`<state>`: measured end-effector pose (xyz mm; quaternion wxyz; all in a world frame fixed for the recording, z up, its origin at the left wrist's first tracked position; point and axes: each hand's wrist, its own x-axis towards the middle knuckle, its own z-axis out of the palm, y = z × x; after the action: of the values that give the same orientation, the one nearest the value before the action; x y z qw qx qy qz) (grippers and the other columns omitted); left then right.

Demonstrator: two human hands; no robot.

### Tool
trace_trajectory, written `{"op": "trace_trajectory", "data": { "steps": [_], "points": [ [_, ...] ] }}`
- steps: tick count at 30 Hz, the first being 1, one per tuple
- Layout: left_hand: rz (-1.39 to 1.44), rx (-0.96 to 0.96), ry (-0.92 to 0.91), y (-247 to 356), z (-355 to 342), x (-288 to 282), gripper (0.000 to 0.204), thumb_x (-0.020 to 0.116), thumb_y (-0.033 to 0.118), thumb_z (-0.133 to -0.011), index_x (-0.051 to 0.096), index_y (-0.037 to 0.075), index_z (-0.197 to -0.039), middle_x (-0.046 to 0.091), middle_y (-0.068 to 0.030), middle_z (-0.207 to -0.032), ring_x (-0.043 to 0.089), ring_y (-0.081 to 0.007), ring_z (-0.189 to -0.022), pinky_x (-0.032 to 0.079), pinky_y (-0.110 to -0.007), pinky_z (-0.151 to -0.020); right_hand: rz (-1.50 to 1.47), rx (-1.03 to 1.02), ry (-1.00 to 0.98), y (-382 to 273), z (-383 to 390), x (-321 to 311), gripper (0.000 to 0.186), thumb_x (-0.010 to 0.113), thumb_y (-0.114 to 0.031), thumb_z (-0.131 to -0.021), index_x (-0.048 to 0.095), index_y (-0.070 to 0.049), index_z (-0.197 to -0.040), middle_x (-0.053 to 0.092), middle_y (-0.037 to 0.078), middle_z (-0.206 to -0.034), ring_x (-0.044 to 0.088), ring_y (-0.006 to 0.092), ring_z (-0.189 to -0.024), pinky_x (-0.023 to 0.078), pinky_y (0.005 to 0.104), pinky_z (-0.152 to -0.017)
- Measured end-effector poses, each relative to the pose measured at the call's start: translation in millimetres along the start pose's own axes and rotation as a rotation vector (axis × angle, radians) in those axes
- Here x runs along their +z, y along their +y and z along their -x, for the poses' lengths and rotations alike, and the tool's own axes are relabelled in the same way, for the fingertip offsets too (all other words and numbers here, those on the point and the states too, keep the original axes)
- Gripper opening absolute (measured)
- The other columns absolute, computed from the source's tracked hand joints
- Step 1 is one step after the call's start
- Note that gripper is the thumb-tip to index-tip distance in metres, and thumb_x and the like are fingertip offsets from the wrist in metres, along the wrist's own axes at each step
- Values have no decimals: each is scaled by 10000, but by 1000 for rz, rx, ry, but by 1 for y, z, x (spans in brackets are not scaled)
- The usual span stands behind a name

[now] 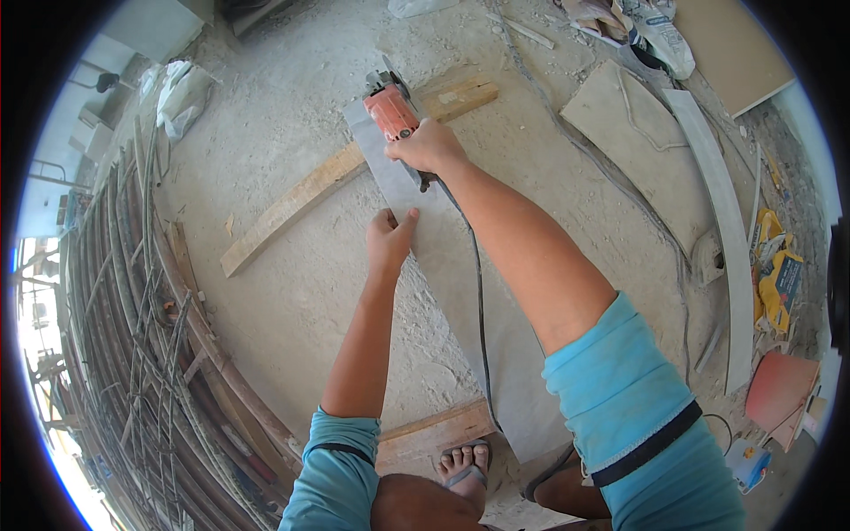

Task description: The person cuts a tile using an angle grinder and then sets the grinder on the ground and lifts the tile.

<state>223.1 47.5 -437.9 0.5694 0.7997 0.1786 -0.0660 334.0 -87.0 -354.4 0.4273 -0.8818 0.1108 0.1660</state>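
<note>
My right hand (425,146) is wrapped around a red power cutting tool (390,111) with a metal head, held at the far end of a long grey board (482,341). A black cord (478,301) runs from the tool along the board. My left hand (394,239) grips the board's left edge below the tool, thumb up. The board lies across two wooden planks, one near the top (292,212) and one by my sandaled foot (425,429).
Long pipes and rods (159,336) fill the left side. A white sack (181,102) lies upper left. On the right are cables (611,177), a flat slab (620,133), a narrow strip (708,177), yellow packaging (779,292) and a red bucket (779,389).
</note>
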Motion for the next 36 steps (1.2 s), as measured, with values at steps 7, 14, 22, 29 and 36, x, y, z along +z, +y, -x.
{"op": "trace_trajectory", "data": {
  "steps": [7,14,22,29,36],
  "points": [
    [128,-79,-106,-6,-2,-8,328,692,287,-885,619,-32,-867,595,-41,-693,575,-119,-604,477,-284,-453,-21,-8,-19,-7,-5,5,562,766,-345,-614,683,23,-1031,690,220,-1047,683,302,-982,546,355,-823],
    [28,-174,-153,6,3,-8,324,659,334,-915,605,20,-970,632,-46,-828,627,-145,-730,558,-335,-608,-36,-24,-6,-7,-6,1,542,764,-346,-601,692,25,-989,697,213,-1012,690,298,-944,551,353,-794],
    [82,-192,-142,4,2,-7,298,641,323,-928,603,32,-981,632,-43,-845,621,-139,-721,554,-340,-596,-52,-15,-4,-4,-5,2,547,761,-348,-599,693,26,-993,693,224,-1028,684,303,-969,547,361,-814],
    [174,-112,-65,3,7,0,290,639,271,-926,616,-18,-906,592,-31,-695,542,-109,-531,462,-288,-427,-28,5,-26,-1,3,0,574,758,-343,-595,683,33,-1022,685,234,-1050,680,311,-979,545,361,-818],
    [183,-171,-102,7,8,-4,296,633,301,-933,610,10,-981,621,-40,-781,587,-127,-633,505,-318,-521,-27,34,-41,-1,11,-1,601,774,-354,-607,675,33,-1056,679,235,-1072,675,311,-998,541,358,-827]
  ]
}}
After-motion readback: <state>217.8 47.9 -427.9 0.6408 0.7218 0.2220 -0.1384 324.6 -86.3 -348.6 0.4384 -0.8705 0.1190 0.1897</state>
